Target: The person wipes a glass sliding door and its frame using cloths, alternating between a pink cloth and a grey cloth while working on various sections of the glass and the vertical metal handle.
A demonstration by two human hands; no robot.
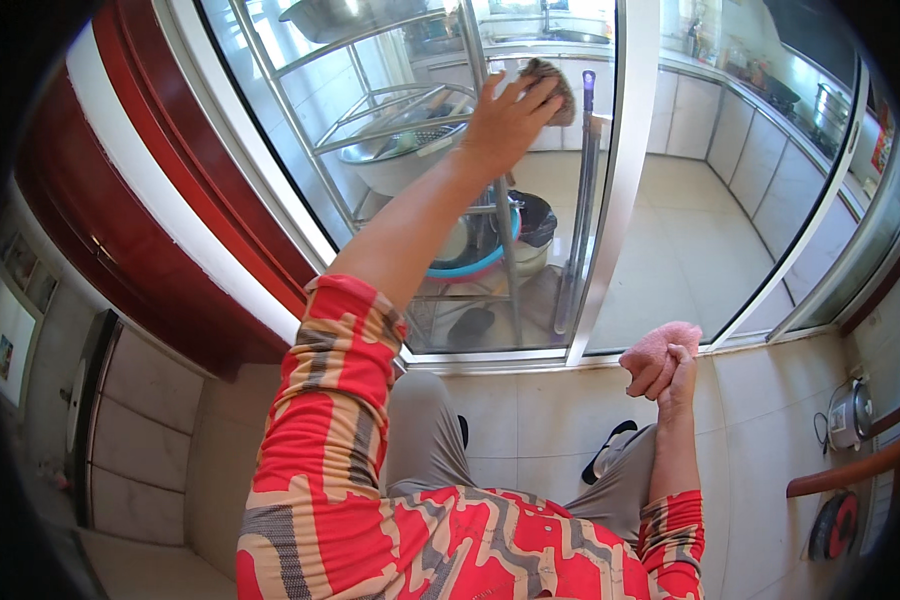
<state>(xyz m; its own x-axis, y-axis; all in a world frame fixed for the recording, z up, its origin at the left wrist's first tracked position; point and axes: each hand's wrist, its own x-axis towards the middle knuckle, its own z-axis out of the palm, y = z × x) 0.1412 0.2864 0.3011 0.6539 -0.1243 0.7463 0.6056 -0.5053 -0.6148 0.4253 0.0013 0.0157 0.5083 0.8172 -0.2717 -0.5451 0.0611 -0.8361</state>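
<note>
With fingers spread, my left hand (pixel 504 124) presses a brown-grey cloth (pixel 555 91) against the glass pane of a sliding door with a silver metal frame (pixel 616 180). Lower on the right, my right hand (pixel 671 375) is closed around a bunched pink cloth (pixel 661 345), held in front of the door's bottom rail. Through the glass behind my left hand shows a metal rack (pixel 330 146) with basins on it.
Beyond the glass are a kitchen counter (pixel 765 97), a bin lined with a black bag (pixel 536 217) and a long upright pole (pixel 576 225). Dark red door trim (pixel 195 150) stands at left. A wooden chair leg (pixel 847 469) and a small pot-like appliance (pixel 849 416) are at right.
</note>
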